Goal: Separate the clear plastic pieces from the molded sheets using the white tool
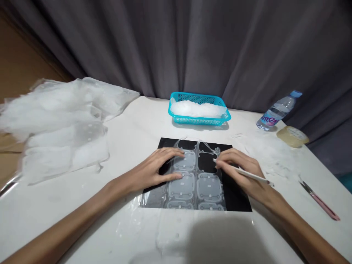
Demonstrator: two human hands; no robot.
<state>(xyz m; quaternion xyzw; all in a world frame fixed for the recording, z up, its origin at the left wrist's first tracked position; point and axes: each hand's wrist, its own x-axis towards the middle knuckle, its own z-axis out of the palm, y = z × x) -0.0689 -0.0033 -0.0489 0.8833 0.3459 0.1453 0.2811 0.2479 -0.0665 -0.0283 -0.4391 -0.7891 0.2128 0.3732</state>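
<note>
A clear plastic film sheet (192, 183) with several die-cut rounded pads lies on a black mat (238, 196) on the white table. My left hand (156, 168) lies flat on the sheet's left side with the fingers spread, pressing it down. My right hand (242, 170) is closed in a pinch round a thin white pen-like tool (247, 174). The tool's tip touches the sheet's upper right, where one pad is gone and a strip of film (209, 147) curls up.
A turquoise basket (199, 119) full of white film scraps stands behind the mat. A heap of clear sheets (60, 124) covers the table's left. At the right are a water bottle (276, 112), a tape roll (292, 136) and a pink-handled tool (320, 201).
</note>
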